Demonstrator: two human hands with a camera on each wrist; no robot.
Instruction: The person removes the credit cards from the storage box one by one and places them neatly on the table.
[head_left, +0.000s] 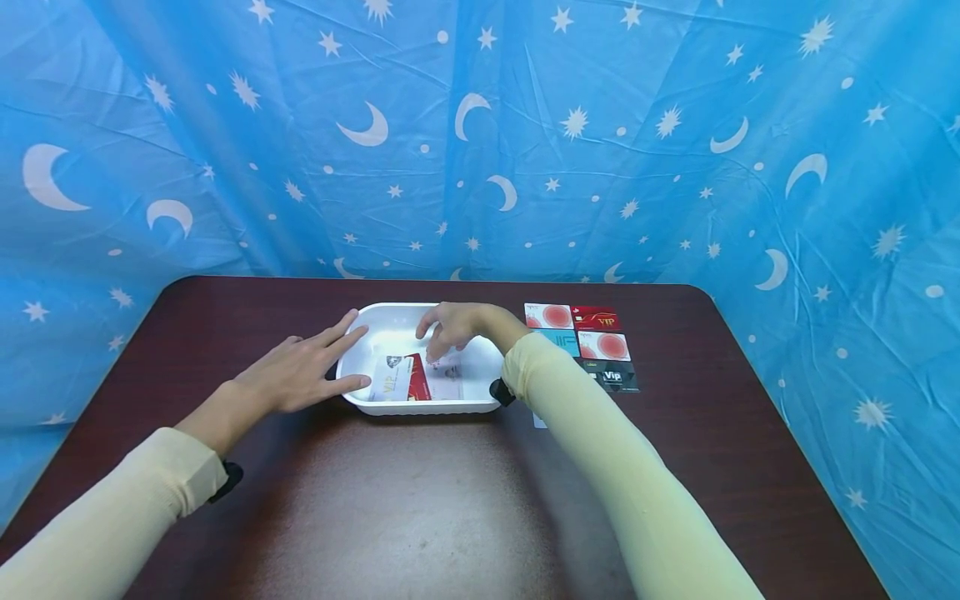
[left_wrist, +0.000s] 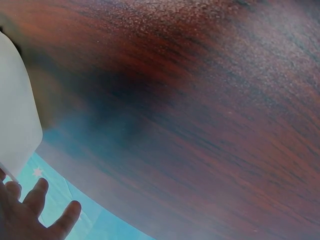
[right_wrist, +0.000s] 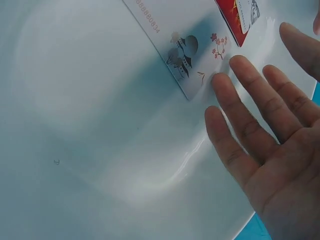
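Note:
A white plastic tray stands on the dark table, with three cards lying inside near its front wall. They are a white VIP card, a red card and a white card with a dark drawing and red blossoms. My left hand rests at the tray's left rim, fingers spread. Inside the tray, my right hand is over the blossom card, its fingertips close to the card's edge. The right wrist view shows this palm with nothing in it.
Right of the tray lie several cards in a block: red-circle white cards, a red VIP card, a teal card and a dark Vip card. My right sleeve partly covers them. A blue curtain hangs behind the table.

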